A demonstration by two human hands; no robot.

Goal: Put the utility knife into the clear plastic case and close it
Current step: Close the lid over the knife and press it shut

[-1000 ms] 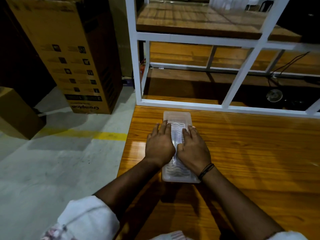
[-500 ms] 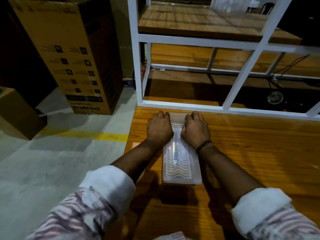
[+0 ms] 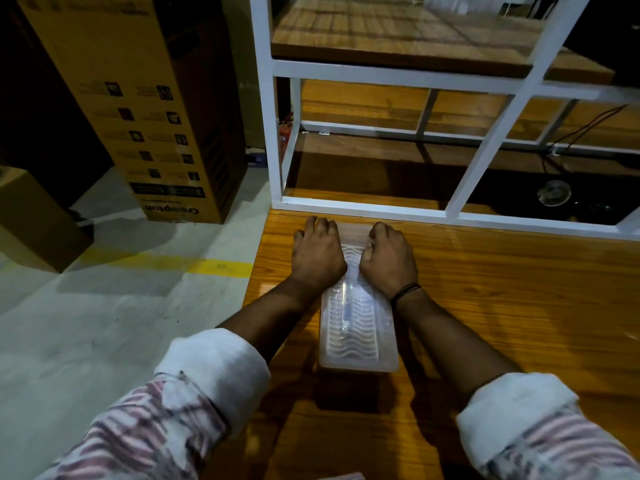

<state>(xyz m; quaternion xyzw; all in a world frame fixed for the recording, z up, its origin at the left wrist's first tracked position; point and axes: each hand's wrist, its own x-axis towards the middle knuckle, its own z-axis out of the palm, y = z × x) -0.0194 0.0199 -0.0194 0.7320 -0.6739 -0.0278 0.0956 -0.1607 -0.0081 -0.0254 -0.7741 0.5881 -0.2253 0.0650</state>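
Two hands on clear case (image 3: 356, 336), lid down, lying on wooden table (image 3: 519, 289) near white shelf frame (image 3: 381, 211). Left hand (image 3: 317, 256) curled, pressing far left corner. Right hand (image 3: 389, 259) curled, pressing far right corner. Knife (image 3: 345, 306) inside case, visible through lid, lengthwise. Cardboard box (image 3: 138, 109) on floor, left.

warehouse/workshop | cardboard boxes (image 3: 138, 109) | concrete floor (image 3: 86, 323) yellow line | white-framed wooden shelving (image 3: 391, 74)

Cardboard box (image 3: 145, 109): brand "Crompton" printed upside down near bottom; other print unreadable.
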